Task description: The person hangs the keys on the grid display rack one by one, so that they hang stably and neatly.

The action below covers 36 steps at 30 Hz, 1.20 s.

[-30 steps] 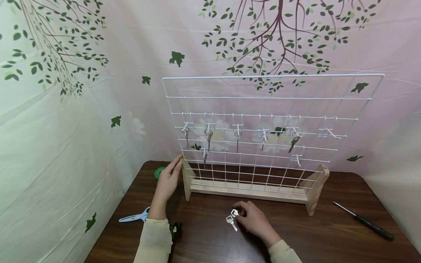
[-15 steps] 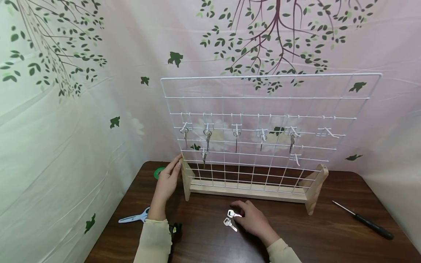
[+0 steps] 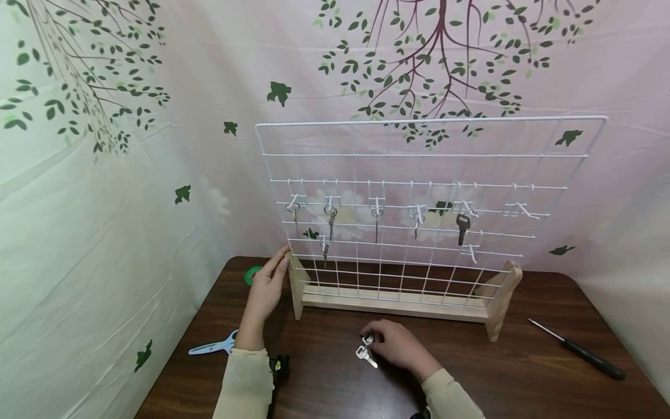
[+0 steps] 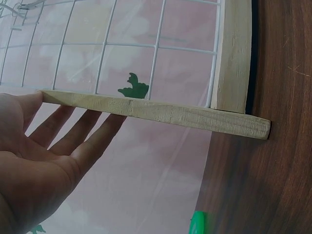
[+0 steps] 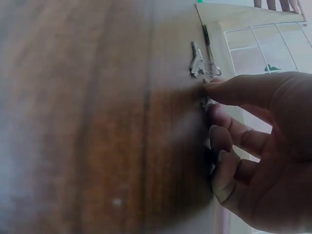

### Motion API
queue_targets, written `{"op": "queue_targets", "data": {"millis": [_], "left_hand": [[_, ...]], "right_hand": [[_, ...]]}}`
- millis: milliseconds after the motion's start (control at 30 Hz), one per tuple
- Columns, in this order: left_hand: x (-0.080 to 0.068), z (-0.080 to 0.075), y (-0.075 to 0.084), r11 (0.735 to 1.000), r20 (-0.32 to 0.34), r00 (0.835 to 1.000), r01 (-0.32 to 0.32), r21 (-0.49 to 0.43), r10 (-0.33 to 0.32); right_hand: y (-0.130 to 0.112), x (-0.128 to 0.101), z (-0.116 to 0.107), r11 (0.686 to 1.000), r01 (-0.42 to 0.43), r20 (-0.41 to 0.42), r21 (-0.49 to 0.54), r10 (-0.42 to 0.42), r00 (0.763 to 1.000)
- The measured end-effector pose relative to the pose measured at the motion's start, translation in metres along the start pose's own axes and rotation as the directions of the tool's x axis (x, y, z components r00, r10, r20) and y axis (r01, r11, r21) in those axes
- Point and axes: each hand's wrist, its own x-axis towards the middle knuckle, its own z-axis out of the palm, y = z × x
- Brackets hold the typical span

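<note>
A white wire grid rack stands on a wooden base (image 3: 392,305). My left hand (image 3: 267,291) holds the top of its left wooden end piece (image 4: 165,112), with the thumb on one side and the fingers on the other in the left wrist view. Low over the table in front of the rack, my right hand (image 3: 400,346) pinches one of two silver keys on a ring. The other key (image 3: 366,354) lies on the tabletop; its ring (image 5: 211,68) shows in the right wrist view. The fingertips partly hide the pinched key.
Several hooks on the grid bear keys, including a dark-looking key (image 3: 463,228). A hook at the far right (image 3: 523,211) and a lower one (image 3: 471,254) hold none. Around lie blue scissors (image 3: 211,348), a screwdriver (image 3: 581,352), green tape (image 3: 252,274) and a black object (image 3: 280,368).
My right hand has shifted slightly left, and its fingers now cover more of the pinched key. The key on the right-hand hook has turned. My left hand stays on the rack.
</note>
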Motion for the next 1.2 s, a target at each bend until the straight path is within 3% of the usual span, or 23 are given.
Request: {"op": "queue_targets", "data": {"millis": [700,967,1067,1200], "left_hand": [[-0.003,0.000,0.004,1.000,0.014,1.000,0.024,0.007,-0.024],[-0.004,0.000,0.003,0.999,0.017,0.999,0.038,-0.003,-0.037],[-0.003,-0.001,0.004,1.000,0.019,0.999,0.031,0.000,-0.031],[-0.003,-0.001,0.005,0.999,0.013,0.999,0.035,0.006,-0.035]], "right_hand": [[0.001,-0.009,0.003,0.998,-0.064,-0.105,0.014,0.065,0.992],[0.009,-0.015,-0.001,0.996,-0.065,-0.099,0.053,0.070,0.993],[0.011,-0.019,-0.005,0.994,-0.065,-0.094,0.086,0.073,0.993],[0.013,-0.025,-0.008,0.973,-0.070,-0.055,0.218,0.083,0.995]]}}
